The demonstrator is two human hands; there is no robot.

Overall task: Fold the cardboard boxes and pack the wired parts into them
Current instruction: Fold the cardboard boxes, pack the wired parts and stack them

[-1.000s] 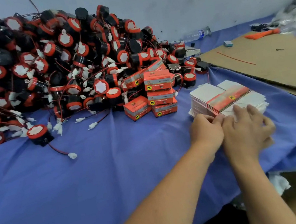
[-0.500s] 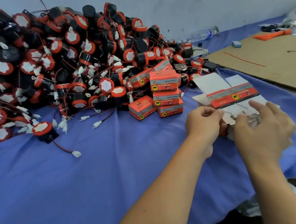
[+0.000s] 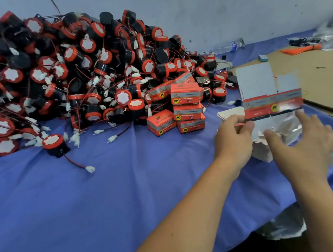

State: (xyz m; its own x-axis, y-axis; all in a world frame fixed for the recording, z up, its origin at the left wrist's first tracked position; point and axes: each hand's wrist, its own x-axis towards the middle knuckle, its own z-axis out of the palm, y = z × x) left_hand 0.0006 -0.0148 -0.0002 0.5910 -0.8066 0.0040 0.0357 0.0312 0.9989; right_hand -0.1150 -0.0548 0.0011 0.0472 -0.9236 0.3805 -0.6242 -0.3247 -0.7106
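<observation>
Blue cloth covers the tabletop point(image 3: 88, 214). The pile of wired parts point(image 3: 62, 77), black with red rims and white connectors, fills the back left corner up to the wall. One loose part point(image 3: 54, 143) sits just in front of the pile.

The folded boxes point(image 3: 188, 109), orange and grey, are stacked at the pile's right foot, about mid-tabletop.

The flat box blank point(image 3: 270, 96) is held upright in the air towards the right edge, white inside flaps uppermost and the printed band across its middle. A second ago it lay on the stack of blanks point(image 3: 230, 113); half a second ago it was only partly raised and tilted. It is now clear of the stack.

The left hand point(image 3: 234, 139) pinches the blank's lower left corner between thumb and fingers, as before.

The right hand point(image 3: 305, 147) has spread wider, with its fingers straight. Its thumb and forefinger reach to the blank's lower flaps, but motion blur hides whether they touch.

A brown cardboard sheet point(image 3: 329, 82) lies along the right edge. A water bottle point(image 3: 228, 46) lies at the back edge.
</observation>
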